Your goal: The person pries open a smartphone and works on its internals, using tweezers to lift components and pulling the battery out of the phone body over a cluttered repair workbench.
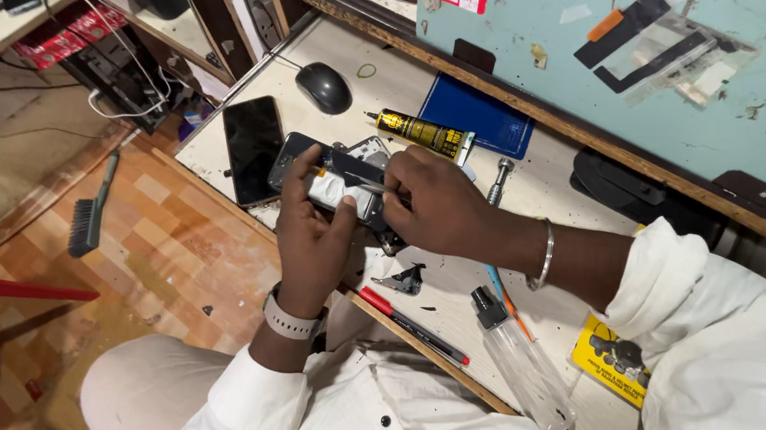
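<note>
On the counter (549, 184), at frame centre, I hold the opened phone (333, 175), long axis running left-right. My left hand (314, 235) closes around its lower edge. My right hand (435, 203), approaching from the right, pinches a thin tool (373, 187) touching the phone's interior.

A black mouse (324, 87) sits near the desk's (392, 85) far edge, a red pen (414, 325) along its near edge, and what looks like a brush (89, 220) on the floor.

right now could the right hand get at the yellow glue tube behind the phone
Probably yes: the right hand sits just in front of the yellow glue tube, nothing lies between, though it holds a thin tool.
</note>
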Demonstrator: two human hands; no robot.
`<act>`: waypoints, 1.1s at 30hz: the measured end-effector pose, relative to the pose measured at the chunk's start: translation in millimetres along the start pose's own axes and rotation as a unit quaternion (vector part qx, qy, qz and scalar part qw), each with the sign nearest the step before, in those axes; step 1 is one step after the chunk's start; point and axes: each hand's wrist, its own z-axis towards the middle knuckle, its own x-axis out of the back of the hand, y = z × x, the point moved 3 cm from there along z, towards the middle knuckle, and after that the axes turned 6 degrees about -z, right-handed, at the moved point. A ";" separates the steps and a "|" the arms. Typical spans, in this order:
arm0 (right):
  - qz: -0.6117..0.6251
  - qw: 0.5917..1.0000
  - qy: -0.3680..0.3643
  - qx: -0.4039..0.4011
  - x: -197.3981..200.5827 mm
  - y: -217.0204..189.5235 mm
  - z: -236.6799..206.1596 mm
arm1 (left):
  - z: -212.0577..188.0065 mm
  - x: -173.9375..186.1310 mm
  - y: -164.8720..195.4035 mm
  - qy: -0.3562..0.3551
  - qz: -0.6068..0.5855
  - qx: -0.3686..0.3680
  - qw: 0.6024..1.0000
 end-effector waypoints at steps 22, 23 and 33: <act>-0.007 0.999 0.014 0.052 -4.0 3.6 0.1 | -4.8 -0.7 11.4 -0.028 0.097 -0.043 0.994; -0.005 0.999 0.010 0.050 -4.2 5.5 -0.3 | -6.2 0.5 9.8 -0.034 0.085 -0.059 0.994; 0.003 1.000 -0.020 0.009 -8.8 -0.4 -6.2 | -8.4 3.0 -4.0 -0.012 -0.053 -0.022 0.998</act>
